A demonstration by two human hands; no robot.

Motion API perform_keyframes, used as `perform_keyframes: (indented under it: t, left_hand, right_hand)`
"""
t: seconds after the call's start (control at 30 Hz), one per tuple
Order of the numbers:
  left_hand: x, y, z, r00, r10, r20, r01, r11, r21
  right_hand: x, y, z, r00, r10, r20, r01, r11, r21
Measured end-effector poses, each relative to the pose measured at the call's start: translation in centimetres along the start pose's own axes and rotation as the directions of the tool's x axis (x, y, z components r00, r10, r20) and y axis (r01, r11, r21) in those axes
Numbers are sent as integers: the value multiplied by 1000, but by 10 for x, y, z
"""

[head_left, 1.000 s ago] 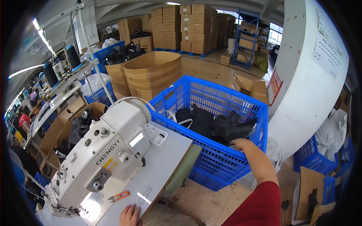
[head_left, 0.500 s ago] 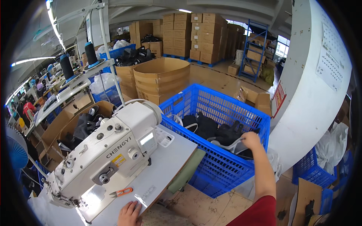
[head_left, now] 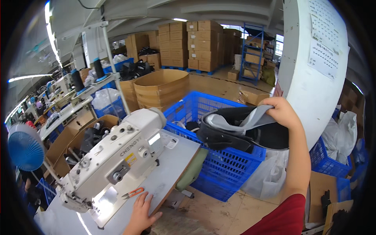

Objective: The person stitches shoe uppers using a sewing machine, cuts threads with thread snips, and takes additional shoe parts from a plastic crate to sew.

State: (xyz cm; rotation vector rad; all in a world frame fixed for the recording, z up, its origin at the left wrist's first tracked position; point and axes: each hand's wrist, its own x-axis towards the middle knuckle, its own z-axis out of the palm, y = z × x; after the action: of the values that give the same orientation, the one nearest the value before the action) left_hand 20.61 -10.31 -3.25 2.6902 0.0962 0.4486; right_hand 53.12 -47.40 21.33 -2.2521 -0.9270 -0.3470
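My right hand is closed on the grey strip of a black fabric piece, raised over the blue crate. The piece is curved and looks padded; its exact kind I cannot make out. It hides much of the crate's inside. My left hand lies on the white sewing table, fingers spread, holding nothing. Just beyond its fingertips are orange-handled thread snips. A white sewing machine stands on the table, to the left of the crate.
A white pillar rises at right, with a white plastic bag by the crate. A round cardboard bin stands behind the crate. At left are a blue fan and a carton of black pieces. Stacked boxes fill the back.
My right hand has lifted the black fabric piece up out of the crate by its grey strip. My left hand's fingers have spread and come nearer the snips. The view has shifted rightward.
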Motion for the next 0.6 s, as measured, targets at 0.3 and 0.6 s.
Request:
perform_keyframes:
  t: [0.3,0.6]
  left_hand:
    - [-13,16,-80,967,68,-245,-210,760,-615]
    - [-97,22,-66,913,165,373,230,545,-806]
  right_hand:
    - [-23,-119,37,745,-582,326,484,808,335]
    - [-20,-275,188,-3,-888,461,343,432,834]
